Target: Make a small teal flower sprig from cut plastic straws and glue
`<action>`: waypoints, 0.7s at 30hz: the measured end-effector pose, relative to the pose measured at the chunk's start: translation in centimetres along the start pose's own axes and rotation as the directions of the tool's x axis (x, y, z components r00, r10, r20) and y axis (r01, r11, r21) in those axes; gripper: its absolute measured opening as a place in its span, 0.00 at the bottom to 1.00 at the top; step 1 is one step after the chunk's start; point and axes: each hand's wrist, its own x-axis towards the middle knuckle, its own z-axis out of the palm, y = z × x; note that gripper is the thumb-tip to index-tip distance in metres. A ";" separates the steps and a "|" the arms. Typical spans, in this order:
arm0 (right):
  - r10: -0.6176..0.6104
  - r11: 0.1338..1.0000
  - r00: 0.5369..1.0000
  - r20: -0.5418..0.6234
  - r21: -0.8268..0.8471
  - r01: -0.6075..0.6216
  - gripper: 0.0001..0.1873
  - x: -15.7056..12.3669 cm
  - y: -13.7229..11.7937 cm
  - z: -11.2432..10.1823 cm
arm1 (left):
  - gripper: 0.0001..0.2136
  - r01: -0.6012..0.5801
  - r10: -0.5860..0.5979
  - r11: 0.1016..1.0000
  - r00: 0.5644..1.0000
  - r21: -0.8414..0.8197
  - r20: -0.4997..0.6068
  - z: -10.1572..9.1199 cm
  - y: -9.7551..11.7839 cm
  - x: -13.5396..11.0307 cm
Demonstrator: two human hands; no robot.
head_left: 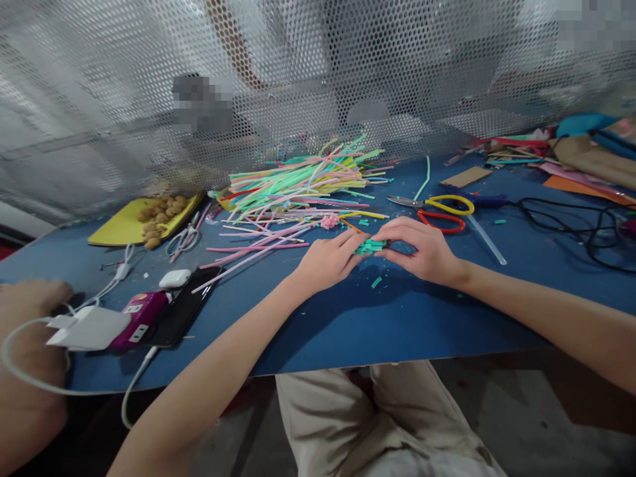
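My left hand [332, 264] and my right hand [420, 250] meet over the blue table, fingers closed on a small bundle of short green straw-like pieces [371, 247]. The fingertips hide the ends of the bundle. Just below it on the table lies one loose green piece [376, 282]. A pink cluster of similar short pieces [329, 221] rests behind my left hand. Scissors [444, 211] with one yellow and one red handle lie just beyond my right hand, their blades pointing left.
A large pile of long coloured straws [298, 182] spreads behind the hands. To the left are a yellow folder [116, 225] with brown round lumps, a black phone [183, 308], a purple power strip [142, 318] and another person's arm [30, 371]. Black cable [591, 228] coils at right.
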 end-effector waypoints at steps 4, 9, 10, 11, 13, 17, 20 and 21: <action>-0.024 0.999 0.999 -0.032 0.021 0.025 0.12 -0.1 0.0 0.0 | 0.17 0.015 -0.014 1.000 0.999 0.013 -0.033 0.1 0.2 0.0; 0.005 1.000 0.998 -0.060 -0.002 -0.005 0.13 -0.2 0.4 0.1 | 0.18 0.019 -0.018 0.999 0.999 0.030 -0.045 -0.1 0.5 0.0; 0.022 1.000 0.998 -0.064 -0.005 -0.022 0.13 -0.2 0.5 0.1 | 0.20 0.026 -0.024 0.999 0.999 0.037 -0.045 -0.3 0.5 0.1; 0.035 0.999 0.997 -0.068 -0.006 -0.036 0.14 -0.2 0.6 0.1 | 0.22 0.034 -0.032 0.998 0.998 0.046 -0.045 -0.4 0.6 0.1; 0.042 0.999 0.997 -0.070 -0.001 -0.042 0.15 -0.1 0.7 0.1 | 0.27 0.050 -0.048 0.997 0.998 0.063 -0.042 -0.6 0.6 0.2; 0.025 1.000 0.998 -0.050 0.007 -0.024 0.11 -0.1 0.7 0.1 | 0.25 0.041 -0.038 0.995 0.999 0.093 -0.030 -0.6 0.4 0.3; 0.064 0.998 0.998 -0.018 0.013 -0.063 0.09 -0.1 0.8 0.1 | 0.25 0.031 -0.032 0.991 0.999 0.134 0.004 -0.3 0.2 0.3; 0.085 0.996 0.996 -0.006 0.018 -0.085 0.09 -0.2 0.9 0.1 | 0.26 0.031 -0.034 0.989 0.999 0.147 0.023 -0.3 0.2 0.3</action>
